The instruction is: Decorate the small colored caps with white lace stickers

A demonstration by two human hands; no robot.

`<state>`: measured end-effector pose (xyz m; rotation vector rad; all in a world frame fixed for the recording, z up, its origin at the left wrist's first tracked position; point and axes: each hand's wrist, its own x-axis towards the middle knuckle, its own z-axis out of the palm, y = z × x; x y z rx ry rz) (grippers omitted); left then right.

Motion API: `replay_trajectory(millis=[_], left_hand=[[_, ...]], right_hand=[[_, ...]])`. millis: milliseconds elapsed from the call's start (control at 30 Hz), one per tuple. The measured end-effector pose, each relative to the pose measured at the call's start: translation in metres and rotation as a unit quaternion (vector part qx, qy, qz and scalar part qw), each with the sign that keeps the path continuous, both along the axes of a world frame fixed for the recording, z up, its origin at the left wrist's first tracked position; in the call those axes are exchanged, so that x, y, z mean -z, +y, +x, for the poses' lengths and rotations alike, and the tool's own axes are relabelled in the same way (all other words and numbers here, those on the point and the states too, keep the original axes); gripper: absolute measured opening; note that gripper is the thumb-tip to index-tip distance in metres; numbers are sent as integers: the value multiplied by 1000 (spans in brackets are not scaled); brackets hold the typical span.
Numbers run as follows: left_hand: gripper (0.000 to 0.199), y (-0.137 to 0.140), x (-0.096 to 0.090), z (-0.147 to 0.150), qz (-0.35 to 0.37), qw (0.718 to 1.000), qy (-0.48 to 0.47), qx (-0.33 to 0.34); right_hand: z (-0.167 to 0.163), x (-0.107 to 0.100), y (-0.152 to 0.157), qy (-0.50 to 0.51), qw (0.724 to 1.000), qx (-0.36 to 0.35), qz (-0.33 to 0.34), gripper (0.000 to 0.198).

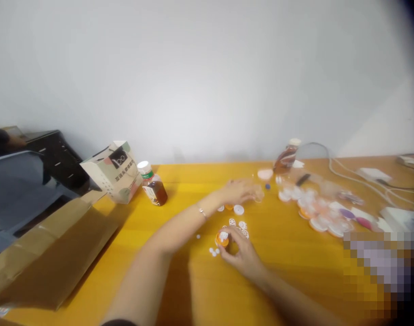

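Note:
My right hand [242, 253] grips a small orange round case [222, 242] by its sides, with white gear-like parts [223, 235] on top. Stretched out to the right above the table, my left hand [239, 192] is smeared by motion. A clear plastic piece [259, 194] shows at its fingertips and seems to be held. White toothed wheels [232, 222] lie just beyond my right hand, partly hidden by it. A white disc [239, 209] rests below my left hand, beside an orange piece [229, 207]. Several small white round bits [214, 253] lie by the case.
A juice bottle [154, 185] and a paper bag [115, 174] stand at the left, near a brown cardboard piece [54, 258]. Clear and orange round cases [324, 213] cluster at the right, before another bottle [286, 157] and white cables [359, 179]. A person's hand [15, 141] shows far left.

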<state>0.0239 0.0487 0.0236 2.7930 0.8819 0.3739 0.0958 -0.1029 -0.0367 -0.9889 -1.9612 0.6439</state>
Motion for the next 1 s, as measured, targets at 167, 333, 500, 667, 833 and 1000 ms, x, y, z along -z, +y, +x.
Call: replay_trajectory(millis=[167,333,500,667,833,1000], left_hand=[[40,29,29,39,0,999,30,46],[29,35,46,22,-34,996,-33,71],[25,20,45,-31,-48,997,-67,13],[33,-1,38,-81,-48,997,-57,-27],[65,-13,29,-110,-79,987,-89,-106],[49,-17,32,-120,-102,963,-158,-195]], right_hand=[[0,-1,0,-22,1000,-13,-7,17],[1,-1,1,-20,1000,-14,-11,15],[0,1,1,-17,999,-18,-23,17],[-1,-2,1,-28,999,-28,-36,17],[0,-3,0,-17,999,-23,-37,21],[0,-1,1,-4,999,-15,-32,23]])
